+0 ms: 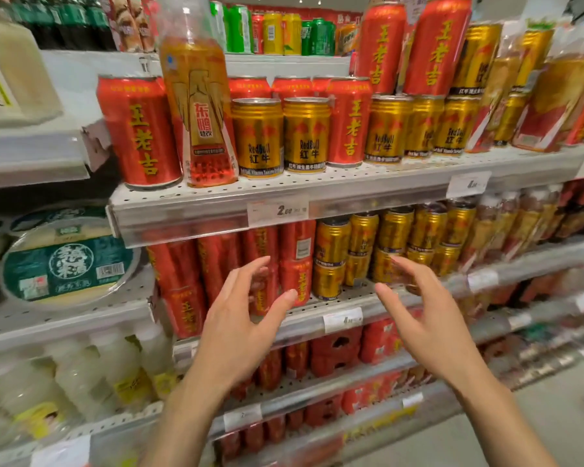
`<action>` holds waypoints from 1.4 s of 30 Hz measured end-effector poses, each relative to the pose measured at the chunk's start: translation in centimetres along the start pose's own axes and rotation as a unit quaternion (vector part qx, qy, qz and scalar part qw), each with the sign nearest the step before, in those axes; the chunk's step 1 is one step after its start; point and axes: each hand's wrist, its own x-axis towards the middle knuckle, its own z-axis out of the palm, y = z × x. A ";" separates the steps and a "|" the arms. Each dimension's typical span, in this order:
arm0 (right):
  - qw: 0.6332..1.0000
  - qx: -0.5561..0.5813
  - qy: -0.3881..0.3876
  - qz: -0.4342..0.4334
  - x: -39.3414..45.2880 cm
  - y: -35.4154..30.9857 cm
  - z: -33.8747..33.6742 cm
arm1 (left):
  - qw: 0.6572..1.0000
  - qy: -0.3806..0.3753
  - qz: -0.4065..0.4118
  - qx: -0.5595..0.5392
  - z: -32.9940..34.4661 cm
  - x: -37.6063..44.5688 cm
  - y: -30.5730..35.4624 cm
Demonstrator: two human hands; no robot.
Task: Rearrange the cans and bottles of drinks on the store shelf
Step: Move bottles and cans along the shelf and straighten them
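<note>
Both hands hang in front of the shelving with fingers spread and gently curved, holding nothing. The fingers (250, 271) of the left hand (240, 318) point toward the stacked red cans (295, 264) on the lower shelf (343, 306), close in front of them; contact cannot be confirmed. The right hand (418, 318), thumb apart from the fingers, hovers before the gold cans (331, 257) on the same shelf, near its front edge.

On the upper shelf (216, 203), along the front edge, stand from left to right: 1 tall red can (139, 129), 1 orange bottle (199, 109), 2 short gold cans (280, 136), another tall red can (349, 123), then 3 more short gold cans (418, 126) with 2 red cans stacked on top. The kinds are mixed, so sorting appears unfinished.

Handling, as judged: full cans are probably fairly heavy, stiff and smooth, and are best gripped around the middle of the wall, thumb opposite fingers; thin walls may dent if squeezed hard or dropped. Stacked cans likely topple if a lower one is drawn out, so the top one comes off first. The plastic bottle looks tall, narrow at the top and somewhat yielding; a grip around its waist, below the shoulder, seems steadiest.
</note>
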 end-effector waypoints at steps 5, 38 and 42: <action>0.997 0.029 -0.033 0.058 -1.1 4.1 -0.3 | 0.999 0.017 -0.030 0.002 2.8 -1.7 0.6; 0.983 -0.027 0.042 -0.175 16.2 17.3 -17.7 | 0.950 0.091 -0.165 -0.249 24.3 9.0 15.9; 0.972 -0.067 0.052 -0.221 18.6 15.6 -17.4 | 0.910 0.067 -0.204 -0.354 25.1 11.2 16.9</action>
